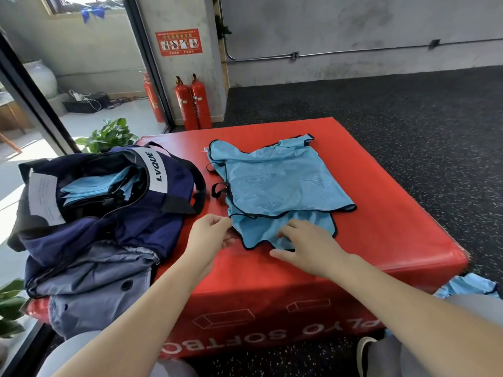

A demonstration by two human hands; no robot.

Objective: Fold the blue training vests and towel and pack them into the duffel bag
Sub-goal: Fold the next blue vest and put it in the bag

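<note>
Vest: blue vest (275,183) is spread on the red soft box (381,213), at 3 o'clock of the duffel bag (109,213).
Left hand (209,235): vest's near-left corner is pinched.
Right hand (307,243): fingers are laid spread on the vest's near edge.

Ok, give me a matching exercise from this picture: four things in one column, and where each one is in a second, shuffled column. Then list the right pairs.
Things:
1. duffel bag
2. blue vest
3. fire extinguishers
4. right hand

Places:
A. standing on the floor against the pillar
B. resting on the vest's near edge
C. spread out on top of the red box
D. open at the box's left side, with folded blue cloth inside

Pairs: 1-D, 2-C, 3-A, 4-B
</note>
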